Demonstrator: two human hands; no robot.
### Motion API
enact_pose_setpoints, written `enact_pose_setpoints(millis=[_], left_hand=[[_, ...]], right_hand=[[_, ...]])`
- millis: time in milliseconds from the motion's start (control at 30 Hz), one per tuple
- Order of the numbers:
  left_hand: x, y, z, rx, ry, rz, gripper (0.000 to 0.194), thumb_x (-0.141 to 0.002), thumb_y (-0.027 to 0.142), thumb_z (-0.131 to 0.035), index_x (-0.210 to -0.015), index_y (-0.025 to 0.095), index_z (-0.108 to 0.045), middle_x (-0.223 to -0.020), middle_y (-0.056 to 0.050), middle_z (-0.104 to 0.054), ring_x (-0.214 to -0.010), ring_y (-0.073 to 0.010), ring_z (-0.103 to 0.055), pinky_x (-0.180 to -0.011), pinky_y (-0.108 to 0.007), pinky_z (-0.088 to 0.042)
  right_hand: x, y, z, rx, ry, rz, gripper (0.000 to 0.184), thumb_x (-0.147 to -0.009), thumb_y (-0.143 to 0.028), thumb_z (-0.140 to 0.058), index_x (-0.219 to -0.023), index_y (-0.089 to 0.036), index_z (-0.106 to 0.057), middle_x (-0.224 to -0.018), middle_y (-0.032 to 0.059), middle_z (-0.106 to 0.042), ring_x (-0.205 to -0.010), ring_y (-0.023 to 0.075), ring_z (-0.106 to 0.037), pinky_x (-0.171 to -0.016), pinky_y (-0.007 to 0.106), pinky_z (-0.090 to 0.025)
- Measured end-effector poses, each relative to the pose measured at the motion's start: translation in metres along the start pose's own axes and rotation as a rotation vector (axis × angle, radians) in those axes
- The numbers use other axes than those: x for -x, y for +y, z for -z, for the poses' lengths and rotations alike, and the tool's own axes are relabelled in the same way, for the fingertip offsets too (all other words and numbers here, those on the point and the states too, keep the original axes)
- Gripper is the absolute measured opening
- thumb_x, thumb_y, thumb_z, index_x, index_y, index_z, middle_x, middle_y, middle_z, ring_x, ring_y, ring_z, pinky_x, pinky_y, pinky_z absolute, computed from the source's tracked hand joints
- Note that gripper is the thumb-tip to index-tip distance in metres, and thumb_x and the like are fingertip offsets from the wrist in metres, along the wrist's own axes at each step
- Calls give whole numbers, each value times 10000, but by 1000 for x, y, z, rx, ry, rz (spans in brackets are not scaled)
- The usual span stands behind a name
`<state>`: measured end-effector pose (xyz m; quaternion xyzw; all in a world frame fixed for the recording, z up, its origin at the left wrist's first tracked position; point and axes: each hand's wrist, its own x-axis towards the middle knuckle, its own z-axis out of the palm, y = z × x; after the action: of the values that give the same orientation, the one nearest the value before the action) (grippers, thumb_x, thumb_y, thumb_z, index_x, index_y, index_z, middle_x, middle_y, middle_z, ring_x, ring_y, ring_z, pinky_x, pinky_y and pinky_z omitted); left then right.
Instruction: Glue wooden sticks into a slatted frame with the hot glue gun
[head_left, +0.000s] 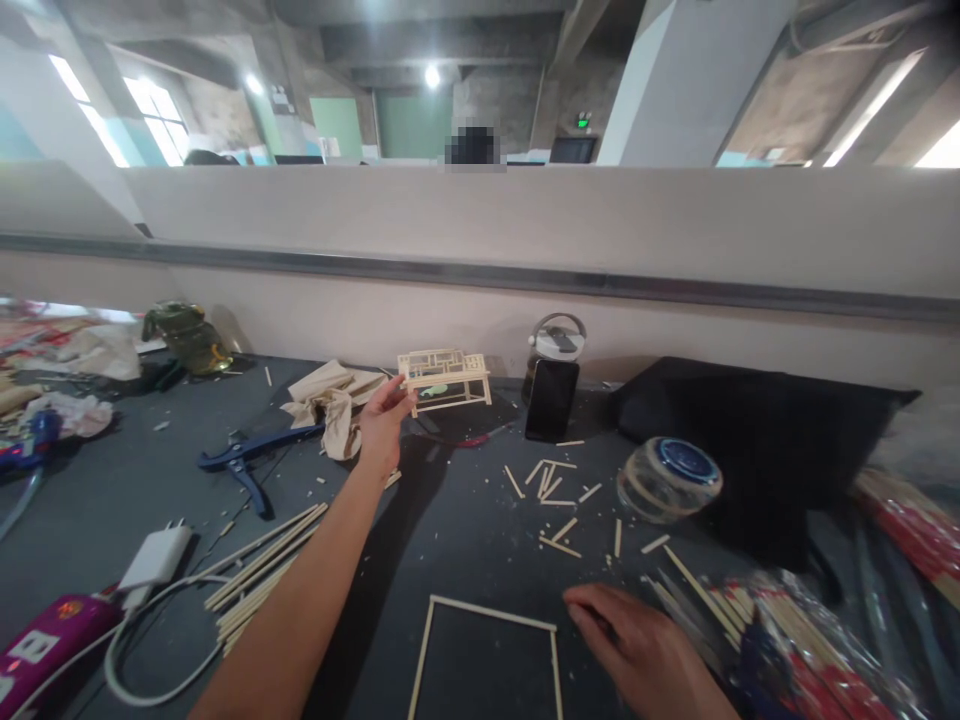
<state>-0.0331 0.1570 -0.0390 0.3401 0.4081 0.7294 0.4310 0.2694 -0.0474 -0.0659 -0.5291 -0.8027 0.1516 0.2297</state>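
My left hand (382, 430) reaches far forward, thumb and fingers closed on the left end of a small model bench made of thin wooden sticks (450, 395). The model stands upright near the partition, with a pale green patch visible inside it. My right hand (634, 635) rests low over the table with its fingers curled together, and nothing shows in them. Just left of it lies a frame of wooden sticks (495, 612), its near end cut off by the picture's edge. Several short stick pieces (551, 485) are scattered beyond the right hand.
A blue cutter (240, 465), crumpled cloth (337, 400) and long sticks (266, 560) lie left, near a white charger (156, 560) and purple power strip (60, 640). A phone (551, 400) leans on a bottle (559, 338). Right are a clear jar (667, 480) and bagged sticks (810, 640).
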Motion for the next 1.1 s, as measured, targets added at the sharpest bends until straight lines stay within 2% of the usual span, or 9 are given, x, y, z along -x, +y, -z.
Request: enact_pose_setpoints(millis=[167,400,833,1100], left_hand=[[4,3,-5,-31,-34,1,557,-475,252,-856,-1008,186,-709,-773,-4,-676,-772,-156,-631,-755,-295,-465],[10,7,-9,-69,-63,14,692,-504,263,-846,-1144,182,-596,-824,-14,-691,-787,-167,-646,-751,-301,-471],[17,7,-18,-133,-124,9,524,-523,246,-818,-943,191,-509,-781,4,-691,-692,-133,-617,-652,-261,-463],[21,10,-22,-171,-146,12,475,-534,245,-806,-919,186,-533,-785,-3,-696,-671,-133,-603,-644,-271,-461]], right_hand=[[1,1,0,12,25,21,239,-948,-299,-435,-909,-248,-665,-852,13,-745,-765,156,-721,-694,236,-562],[-1,1,-1,36,55,52,245,-949,-299,-431,-901,-252,-666,-842,5,-751,-748,153,-727,-682,227,-571],[0,1,-1,32,31,32,234,-944,-288,-439,-911,-256,-669,-868,4,-753,-771,152,-727,-694,222,-568],[-1,0,0,36,51,41,258,-951,-303,-426,-906,-247,-673,-851,11,-755,-759,158,-729,-686,229,-572]])
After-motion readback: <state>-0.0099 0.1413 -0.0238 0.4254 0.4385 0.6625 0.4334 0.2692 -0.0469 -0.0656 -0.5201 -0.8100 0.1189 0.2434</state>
